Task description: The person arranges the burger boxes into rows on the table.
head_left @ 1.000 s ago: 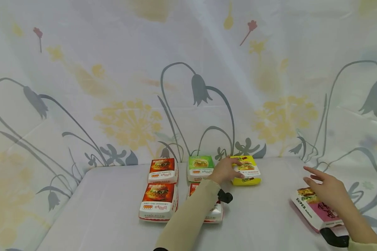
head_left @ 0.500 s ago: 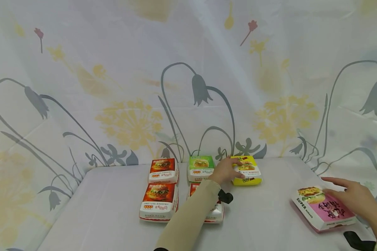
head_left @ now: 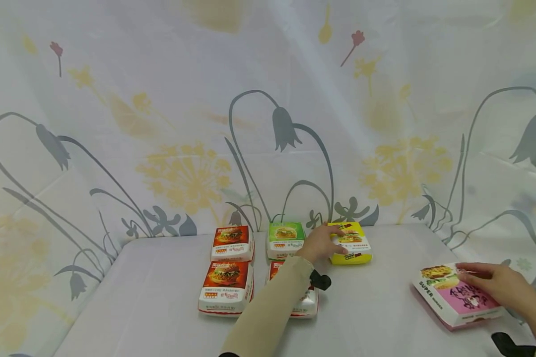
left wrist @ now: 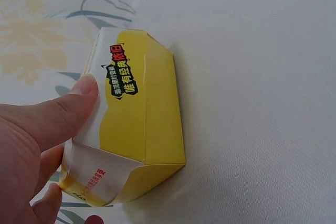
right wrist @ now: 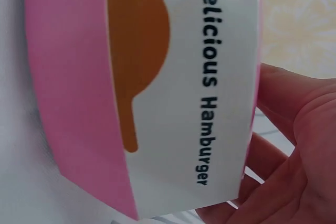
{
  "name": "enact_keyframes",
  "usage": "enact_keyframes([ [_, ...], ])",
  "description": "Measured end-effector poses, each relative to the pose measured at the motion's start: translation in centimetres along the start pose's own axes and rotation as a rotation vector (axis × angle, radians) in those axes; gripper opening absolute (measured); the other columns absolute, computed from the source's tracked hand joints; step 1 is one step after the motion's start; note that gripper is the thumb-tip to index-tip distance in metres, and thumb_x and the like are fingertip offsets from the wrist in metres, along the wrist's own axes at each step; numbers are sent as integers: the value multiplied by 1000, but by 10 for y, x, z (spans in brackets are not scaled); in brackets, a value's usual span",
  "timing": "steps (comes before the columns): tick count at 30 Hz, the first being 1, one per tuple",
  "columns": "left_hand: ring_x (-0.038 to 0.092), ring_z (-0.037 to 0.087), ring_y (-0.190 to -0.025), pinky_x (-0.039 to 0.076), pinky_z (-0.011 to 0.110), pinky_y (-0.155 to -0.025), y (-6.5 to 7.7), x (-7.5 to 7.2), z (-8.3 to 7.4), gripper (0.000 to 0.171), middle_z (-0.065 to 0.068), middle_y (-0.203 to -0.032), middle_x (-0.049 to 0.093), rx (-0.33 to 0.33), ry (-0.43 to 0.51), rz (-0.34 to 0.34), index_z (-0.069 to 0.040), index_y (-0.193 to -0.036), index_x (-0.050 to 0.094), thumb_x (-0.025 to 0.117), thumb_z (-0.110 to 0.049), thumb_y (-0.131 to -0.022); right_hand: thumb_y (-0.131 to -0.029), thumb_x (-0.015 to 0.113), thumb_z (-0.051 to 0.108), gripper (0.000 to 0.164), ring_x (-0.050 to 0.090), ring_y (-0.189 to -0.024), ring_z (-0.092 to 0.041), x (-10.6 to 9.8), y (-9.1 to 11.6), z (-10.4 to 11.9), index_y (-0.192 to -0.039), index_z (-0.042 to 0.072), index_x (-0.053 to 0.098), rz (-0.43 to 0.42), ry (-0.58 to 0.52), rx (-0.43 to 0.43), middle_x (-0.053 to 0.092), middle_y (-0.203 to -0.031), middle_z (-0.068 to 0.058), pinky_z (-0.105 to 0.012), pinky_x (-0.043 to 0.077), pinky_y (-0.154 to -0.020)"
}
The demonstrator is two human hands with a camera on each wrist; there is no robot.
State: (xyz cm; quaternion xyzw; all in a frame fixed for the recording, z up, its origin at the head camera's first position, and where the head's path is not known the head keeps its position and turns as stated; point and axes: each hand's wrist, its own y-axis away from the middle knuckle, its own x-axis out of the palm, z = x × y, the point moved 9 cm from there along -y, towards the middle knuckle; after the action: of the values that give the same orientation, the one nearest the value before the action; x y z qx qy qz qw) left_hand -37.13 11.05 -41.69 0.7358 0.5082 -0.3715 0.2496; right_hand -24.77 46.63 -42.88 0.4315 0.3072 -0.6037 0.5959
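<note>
My left hand (head_left: 318, 243) holds a yellow burger box (head_left: 356, 241) near the back of the table. In the left wrist view its thumb lies along the top of the yellow box (left wrist: 157, 103), while the other fingers are at the side and partly hidden. On the right, my right hand (head_left: 511, 287) grips a pink and white "Super Burger" box (head_left: 466, 300) from its right side. The right wrist view shows that box's white side panel (right wrist: 184, 108) reading "Delicious Hamburger", with the thumb and fingers at its far edge. Both boxes sit on the table.
Left of the yellow box stand a green burger box (head_left: 286, 240) and two red and white boxes, one behind (head_left: 231, 243) and one in front (head_left: 227, 287). Another red and white box (head_left: 305, 302) is partly behind my left sleeve. A flower-patterned cloth (head_left: 268, 163) hangs behind the white table (head_left: 366, 317).
My right hand has moved rightward and down from above the pink box, uncovering much of its top, and now grips its right side. The left hand stays on the yellow box.
</note>
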Motion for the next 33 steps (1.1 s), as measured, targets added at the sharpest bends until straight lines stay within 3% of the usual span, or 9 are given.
enact_keyframes([
  [6, 37, 19, -142, 36, 40, -111, 0, 1, 1, 43, -3, -152, 46, -4, 7, -1, -36, -119, 71, 86, -35, -79, -94, 57, 60, 83, 54, -97, -43, 8, 1, 2, -137, -10, 49, 8, -99, -2, 47, -127, -45, -54, 43, -78],
  [14, 35, 18, -143, 35, 39, -113, 1, 2, 1, 43, -5, -150, 47, -2, 4, 6, -34, -121, 71, 85, -36, -80, -96, 57, 57, 78, 52, -108, -50, 18, 2, 17, -139, -8, 49, 6, -166, -26, 44, -134, -43, -57, 42, -81],
  [26, 35, 19, -144, 35, 40, -112, 1, 1, 2, 44, -2, -154, 42, -13, 20, 11, -34, -121, 71, 85, -36, -80, -100, 57, 45, 64, 49, -120, -53, 41, 1, 70, -138, -5, 54, -2, -226, -136, 48, -137, -37, -62, 44, -86],
  [33, 36, 19, -143, 36, 39, -112, 1, 1, 1, 45, -2, -153, 44, -10, -15, 14, -35, -123, 70, 84, -37, -80, -99, 59, 46, 63, 50, -120, -53, 52, 0, 90, -138, -3, 55, 10, -229, -144, 50, -137, -36, -63, 45, -87],
])
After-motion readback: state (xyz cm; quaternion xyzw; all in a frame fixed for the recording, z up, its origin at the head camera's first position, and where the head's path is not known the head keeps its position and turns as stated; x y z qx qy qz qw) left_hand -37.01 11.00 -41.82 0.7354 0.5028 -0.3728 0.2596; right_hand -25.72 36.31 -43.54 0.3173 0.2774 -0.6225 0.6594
